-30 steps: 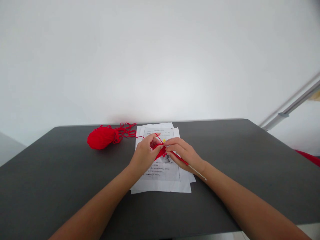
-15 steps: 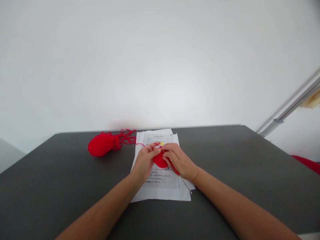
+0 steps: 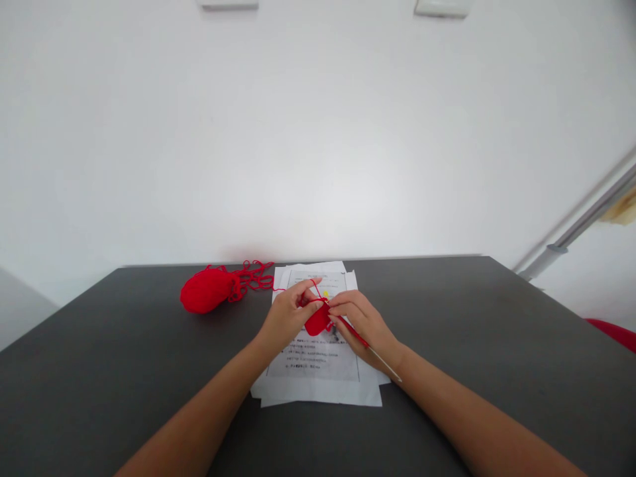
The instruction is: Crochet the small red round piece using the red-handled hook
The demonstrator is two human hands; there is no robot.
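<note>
My left hand point(image 3: 287, 317) pinches a small red crocheted piece point(image 3: 318, 322) and has the red strand looped over its raised forefinger. My right hand point(image 3: 365, 324) grips a crochet hook point(image 3: 373, 350) with a red handle and a thin metal shaft that points back toward my wrist; its tip is at the red piece. Both hands work just above a stack of printed paper sheets point(image 3: 318, 371). The strand runs left to a ball of red yarn point(image 3: 206, 292) lying on the dark grey table point(image 3: 124, 371), with loose loops beside it.
A white wall stands right behind the table's far edge. A grey metal rail point(image 3: 581, 228) slants up at the right, and something red point(image 3: 613, 331) shows past the table's right edge.
My right hand has turned, so the hook's shaft again lies along my wrist and the hook tip is at the piece's top. The view has shifted slightly; the yarn ball has stayed put.
</note>
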